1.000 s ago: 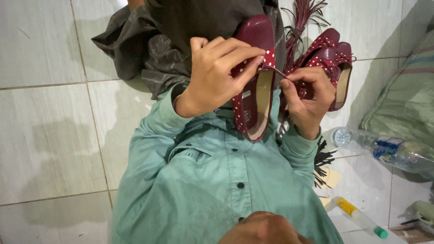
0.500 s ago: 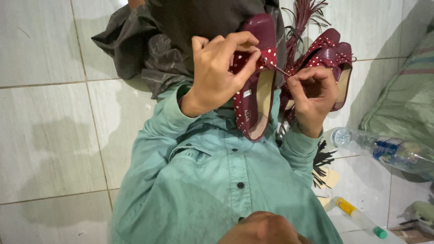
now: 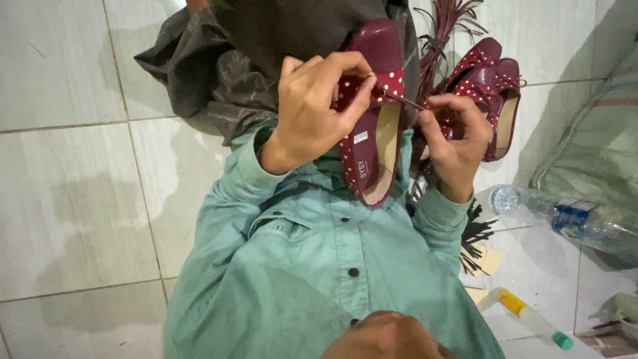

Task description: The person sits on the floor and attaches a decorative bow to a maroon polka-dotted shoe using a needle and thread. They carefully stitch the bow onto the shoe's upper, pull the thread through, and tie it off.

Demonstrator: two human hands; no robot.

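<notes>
A seated person in a pale green shirt [image 3: 319, 266] works on a maroon flat shoe [image 3: 372, 113] held above the lap over a grey tiled floor [image 3: 73, 199]. The left hand [image 3: 312, 113] is closed around the shoe's toe end, thumb and forefinger pinching its white-dotted bow band. Just to the right, the right hand [image 3: 455, 143] is closed narrowly on a thin needle-like pin [image 3: 407, 101], whose tip meets the bow; whether thread trails from it cannot be told.

The stitch would seem to go best with the left pinch kept close beside the entry point, so the band lies flat, and with the pin pushed along its own line, clear of the thumb.

By count: one shoe in hand; what looks like two more matching shoes [image 3: 488, 86] stacked on the floor behind the right hand. One bundle of dark red strips [image 3: 442, 33] lies far, one clear plastic bottle [image 3: 565, 216] lies at right before one green sack [image 3: 598, 146], and one small tube with a yellow band and green cap [image 3: 528, 318] rests near right.
</notes>
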